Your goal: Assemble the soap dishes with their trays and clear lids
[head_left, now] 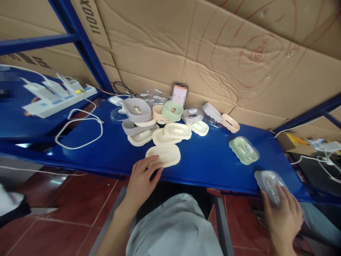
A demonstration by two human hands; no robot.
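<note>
My left hand (141, 181) rests at the front edge of the blue shelf (202, 167), its fingertips touching a cream oval soap dish (163, 155). Behind that dish lies a pile of soap dishes (157, 121) in grey, cream, peach and green, some in clear plastic wrap. My right hand (283, 213) grips a grey wrapped soap dish (269, 181) at the shelf's front right corner. A green wrapped soap dish (243, 150) lies alone on the shelf between the pile and my right hand.
A white power strip (55, 97) and a looping white cable (80, 131) lie on the left. Cardboard sheets (213, 49) back the shelf. A blue post (82, 46) slants at upper left. More cables and a small box (293, 140) sit at far right. Red floor tiles (66, 213) below.
</note>
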